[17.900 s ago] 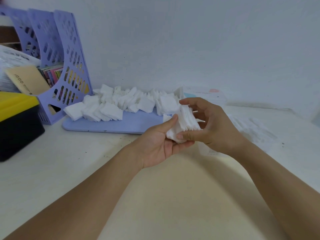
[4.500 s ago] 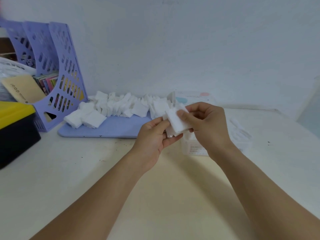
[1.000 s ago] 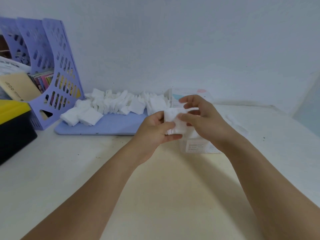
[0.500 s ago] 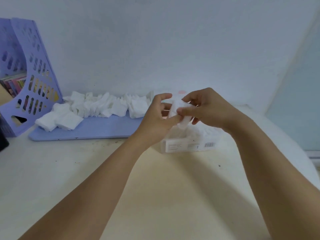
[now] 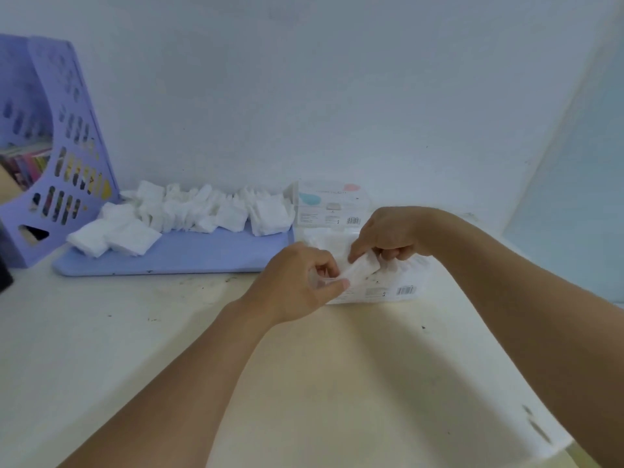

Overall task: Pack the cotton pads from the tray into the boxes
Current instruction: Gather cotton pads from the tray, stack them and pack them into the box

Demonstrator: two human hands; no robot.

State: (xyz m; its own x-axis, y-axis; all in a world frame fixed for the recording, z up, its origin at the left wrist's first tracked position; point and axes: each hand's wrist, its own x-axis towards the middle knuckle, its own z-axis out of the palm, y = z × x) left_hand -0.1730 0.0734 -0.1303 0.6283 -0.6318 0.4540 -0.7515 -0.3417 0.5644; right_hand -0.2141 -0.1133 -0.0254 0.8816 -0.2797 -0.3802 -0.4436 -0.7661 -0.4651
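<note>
Both hands meet over a clear plastic box [image 5: 395, 292] on the table, right of a lilac tray [image 5: 189, 256]. A small stack of white cotton pads [image 5: 359, 267] sits tilted at the box's open top. My right hand [image 5: 388, 236] pinches its upper end and my left hand [image 5: 300, 282] pinches its lower end with thumb and curled fingers. Many loose cotton pads [image 5: 189, 214] lie heaped along the tray's back and left. A second box [image 5: 329, 204] with pastel print stands behind, against the wall.
A lilac perforated file rack [image 5: 57, 153] with books stands at the far left by the wall. The cream table [image 5: 304, 383] runs to a front-right edge. A pale panel rises at the right.
My view has swung right and down. Both hands have lowered the pad stack from chest height onto the open top of the clear box.
</note>
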